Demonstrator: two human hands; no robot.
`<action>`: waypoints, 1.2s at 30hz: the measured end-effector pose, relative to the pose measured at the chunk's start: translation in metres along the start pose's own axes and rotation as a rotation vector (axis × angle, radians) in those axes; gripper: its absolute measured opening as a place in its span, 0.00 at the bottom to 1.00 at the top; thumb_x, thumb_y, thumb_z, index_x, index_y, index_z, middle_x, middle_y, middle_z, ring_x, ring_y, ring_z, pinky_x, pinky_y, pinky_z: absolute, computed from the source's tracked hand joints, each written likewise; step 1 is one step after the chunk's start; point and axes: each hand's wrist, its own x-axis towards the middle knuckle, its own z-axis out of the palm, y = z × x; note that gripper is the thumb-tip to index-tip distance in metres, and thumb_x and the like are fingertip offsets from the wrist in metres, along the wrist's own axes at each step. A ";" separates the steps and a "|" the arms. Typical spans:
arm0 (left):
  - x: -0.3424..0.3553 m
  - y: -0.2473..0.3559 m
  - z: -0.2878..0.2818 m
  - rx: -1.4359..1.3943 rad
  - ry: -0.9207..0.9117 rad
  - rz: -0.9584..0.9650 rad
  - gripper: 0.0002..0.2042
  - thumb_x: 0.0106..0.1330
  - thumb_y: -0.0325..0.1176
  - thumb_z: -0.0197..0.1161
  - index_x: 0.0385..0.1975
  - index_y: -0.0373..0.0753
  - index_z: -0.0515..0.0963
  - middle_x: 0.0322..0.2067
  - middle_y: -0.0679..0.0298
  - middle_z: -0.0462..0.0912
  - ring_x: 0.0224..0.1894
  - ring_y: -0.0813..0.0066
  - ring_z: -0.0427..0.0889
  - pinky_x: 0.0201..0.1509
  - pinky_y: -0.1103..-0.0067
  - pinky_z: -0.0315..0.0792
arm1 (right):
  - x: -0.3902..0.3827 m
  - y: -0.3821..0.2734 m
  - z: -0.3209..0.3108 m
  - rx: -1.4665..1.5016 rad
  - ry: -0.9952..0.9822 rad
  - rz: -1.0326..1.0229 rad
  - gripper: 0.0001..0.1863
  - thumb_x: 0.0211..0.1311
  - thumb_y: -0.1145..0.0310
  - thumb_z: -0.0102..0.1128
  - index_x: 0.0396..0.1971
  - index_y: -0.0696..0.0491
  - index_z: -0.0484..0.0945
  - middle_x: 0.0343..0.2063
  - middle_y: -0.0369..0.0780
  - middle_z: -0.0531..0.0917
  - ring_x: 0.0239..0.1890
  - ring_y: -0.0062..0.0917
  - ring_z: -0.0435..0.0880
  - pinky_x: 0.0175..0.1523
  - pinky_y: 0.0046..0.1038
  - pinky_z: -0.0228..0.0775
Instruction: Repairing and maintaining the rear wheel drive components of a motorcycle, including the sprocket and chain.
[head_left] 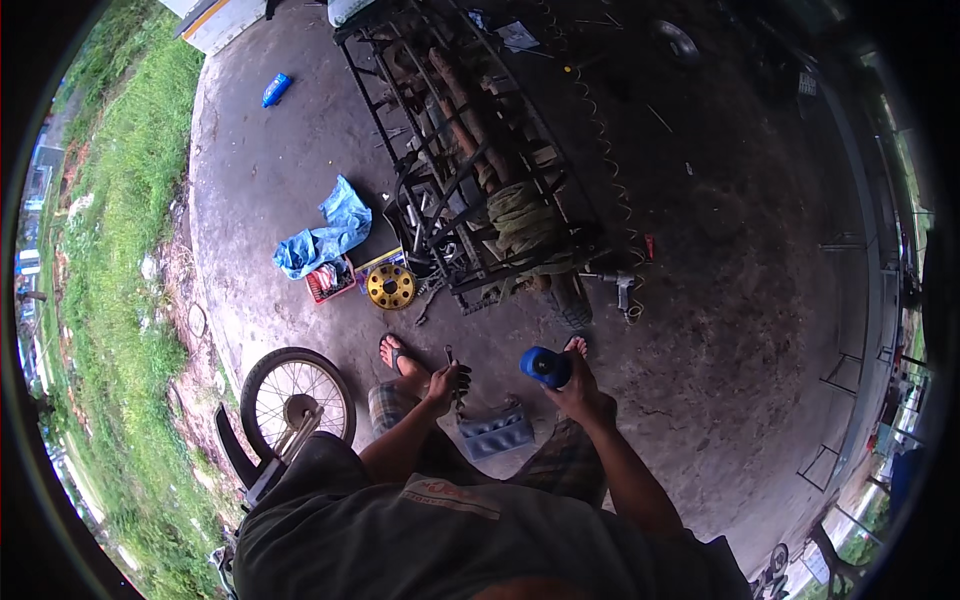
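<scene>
My right hand (577, 396) is closed around a blue bottle (541, 366), its dark round end tipped up toward me. To its left, my left hand (442, 390) is closed on a slim dark thing (449, 354) that sticks up past the fingers; its kind is too small to make out. Below and between the hands, a dark grey padded block (497, 432) lies on the floor between my legs. Beyond my left foot lies a round gold plate with holes (390, 287).
A black tubular metal frame (465, 275) with a greenish cloth (522, 218) stands ahead. An air impact wrench (623, 289) lies right of it by a coiled hose (612, 165). A blue plastic bag (343, 218) covers part of a red tray (343, 284). A spoked wheel (268, 372) stands at left.
</scene>
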 end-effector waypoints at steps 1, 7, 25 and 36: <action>0.003 -0.010 -0.009 -0.008 0.055 -0.025 0.23 0.77 0.55 0.52 0.40 0.39 0.82 0.28 0.66 0.81 0.28 0.75 0.78 0.33 0.76 0.71 | -0.005 -0.002 0.016 -0.050 -0.018 0.046 0.39 0.42 0.66 0.81 0.56 0.55 0.70 0.50 0.51 0.77 0.55 0.49 0.78 0.63 0.47 0.67; -0.073 -0.071 -0.024 -0.078 0.210 -0.050 0.25 0.76 0.57 0.51 0.42 0.37 0.80 0.26 0.64 0.79 0.26 0.73 0.76 0.30 0.73 0.70 | -0.028 -0.012 0.051 -0.001 -0.169 0.073 0.36 0.43 0.63 0.81 0.52 0.54 0.70 0.45 0.48 0.79 0.49 0.47 0.81 0.54 0.45 0.73; 0.189 -0.054 -0.032 0.258 0.273 0.570 0.25 0.79 0.53 0.51 0.37 0.34 0.82 0.26 0.66 0.80 0.28 0.79 0.78 0.32 0.80 0.71 | 0.009 0.224 0.211 -0.050 -0.463 -0.164 0.36 0.44 0.65 0.76 0.54 0.57 0.68 0.51 0.49 0.77 0.55 0.45 0.78 0.61 0.41 0.72; 0.385 0.114 -0.015 0.178 0.197 1.175 0.24 0.77 0.54 0.55 0.38 0.34 0.82 0.29 0.66 0.84 0.29 0.80 0.79 0.33 0.81 0.71 | 0.103 0.293 0.396 0.064 -0.237 -0.144 0.33 0.45 0.58 0.77 0.49 0.57 0.70 0.45 0.53 0.80 0.49 0.52 0.81 0.54 0.47 0.76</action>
